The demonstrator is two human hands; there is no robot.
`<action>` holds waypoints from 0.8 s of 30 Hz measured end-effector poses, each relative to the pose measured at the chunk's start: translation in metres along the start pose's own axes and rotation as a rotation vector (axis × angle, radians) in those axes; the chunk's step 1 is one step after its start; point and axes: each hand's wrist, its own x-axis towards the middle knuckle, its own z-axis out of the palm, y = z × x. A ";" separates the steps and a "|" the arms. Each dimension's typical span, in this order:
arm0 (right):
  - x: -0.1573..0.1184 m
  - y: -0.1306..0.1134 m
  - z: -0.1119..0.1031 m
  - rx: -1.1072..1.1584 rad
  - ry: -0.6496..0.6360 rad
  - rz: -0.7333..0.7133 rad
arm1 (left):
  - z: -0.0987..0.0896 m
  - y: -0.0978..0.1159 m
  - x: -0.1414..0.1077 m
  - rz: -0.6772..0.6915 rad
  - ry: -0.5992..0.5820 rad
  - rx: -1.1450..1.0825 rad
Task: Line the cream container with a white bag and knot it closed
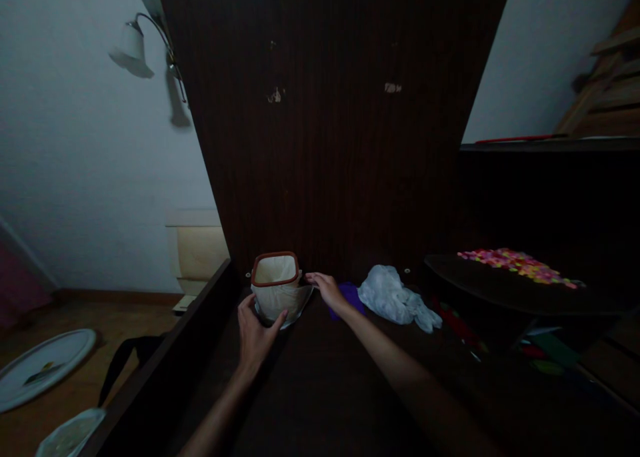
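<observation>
A small bin (255, 271) with a square brown rim and a pale lining stands at the back left of the dark wooden surface. A thin translucent plastic bag (299, 303) hangs loosely around its lower part. My left hand (256, 333) grips the bin low down, fingers at its left side and thumb across the front. To the right of the bin is my right hand (327, 290), its fingers pointing left at the bag's drawn-out edge. The bag stretches to those fingers; the exact pinch is small and dim.
A crumpled whitish plastic bag (387, 293) and a purple cloth-like item (351, 298) lie right of my right hand. Bright pink and yellow pieces (520, 265) cover part of a dark shelf (465, 280). A tall dark panel (330, 143) rises behind; a raised edge (170, 350) runs along the left.
</observation>
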 end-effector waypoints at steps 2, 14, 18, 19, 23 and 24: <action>0.011 0.008 0.012 0.060 -0.027 0.063 | 0.004 -0.005 -0.002 -0.033 -0.045 -0.028; 0.022 0.017 0.032 0.298 0.103 0.092 | 0.018 -0.017 -0.008 -0.152 -0.113 -0.140; 0.022 0.016 0.035 0.174 0.205 0.043 | 0.020 -0.017 -0.008 -0.172 -0.110 -0.180; 0.021 0.017 0.034 0.125 0.233 0.034 | 0.019 -0.016 -0.007 -0.178 -0.107 -0.192; 0.014 0.023 0.027 -0.066 0.331 0.026 | 0.015 -0.013 -0.005 -0.207 -0.082 -0.249; 0.011 0.025 0.027 -0.103 0.341 0.029 | 0.013 -0.012 -0.004 -0.222 -0.074 -0.278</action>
